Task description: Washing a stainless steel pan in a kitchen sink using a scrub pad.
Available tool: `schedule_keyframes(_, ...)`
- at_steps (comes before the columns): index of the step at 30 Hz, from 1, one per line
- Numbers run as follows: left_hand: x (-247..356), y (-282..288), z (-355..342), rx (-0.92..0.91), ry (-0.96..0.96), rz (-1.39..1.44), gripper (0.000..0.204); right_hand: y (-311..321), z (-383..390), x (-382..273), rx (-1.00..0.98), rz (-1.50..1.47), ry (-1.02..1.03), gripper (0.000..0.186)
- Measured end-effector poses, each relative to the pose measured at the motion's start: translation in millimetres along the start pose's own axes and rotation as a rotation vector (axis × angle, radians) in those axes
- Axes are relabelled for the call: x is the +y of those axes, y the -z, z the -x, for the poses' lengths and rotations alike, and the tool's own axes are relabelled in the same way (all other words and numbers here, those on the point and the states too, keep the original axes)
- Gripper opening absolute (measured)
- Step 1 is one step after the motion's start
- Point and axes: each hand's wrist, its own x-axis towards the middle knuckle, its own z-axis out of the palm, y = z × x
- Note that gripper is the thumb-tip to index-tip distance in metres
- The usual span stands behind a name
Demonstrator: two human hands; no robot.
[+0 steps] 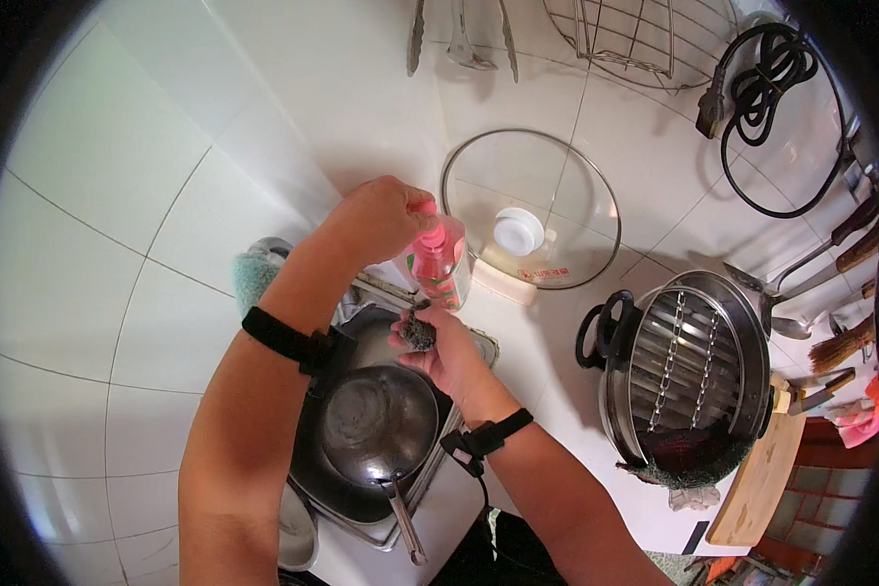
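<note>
A pink pump bottle (445, 273) stands at the back of the table (547, 381), the left hand's (379, 217) fingers bent and gripping its pump head, while just below it the right hand (451, 359) has its fingers curled around a dark scrubber (420, 334). Near the hands, a small metal pan (376, 420) sits inside a larger dark wok (347, 500). To the right of the bottle, a clear glass lid (586, 230) leans against the tiled wall, and farther right stand a steel pot (610, 396) and a wooden cutting board (764, 483).
</note>
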Motion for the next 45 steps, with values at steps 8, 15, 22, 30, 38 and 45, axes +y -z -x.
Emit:
schedule_keyframes(8, -11, -7, -3, 0.021, -0.083, 0.032, 0.041, -25, 3, -28, -0.165, -0.021, 0.007, 0.024)
schedule_keyframes(15, -17, -7, -5, 0.043, -0.072, 0.060, 0.040, -39, -17, -49, -0.232, -0.061, -0.008, 0.026)
schedule_keyframes(22, -7, -1, -1, -0.023, 0.066, 0.104, 0.037, -53, -5, -68, -0.210, -0.062, 0.103, 0.028)
schedule_keyframes(30, -5, -2, -4, -0.038, 0.072, 0.168, 0.034, -51, -6, -76, -0.272, -0.161, 0.183, 0.028)
schedule_keyframes(38, -8, -7, -5, 0.034, 0.021, 0.120, 0.037, -50, -9, -78, -0.281, -0.158, 0.233, 0.023)
schedule_keyframes(45, -8, -8, -6, 0.010, 0.074, 0.156, 0.036, -50, -11, -79, -0.278, -0.146, 0.243, 0.021)
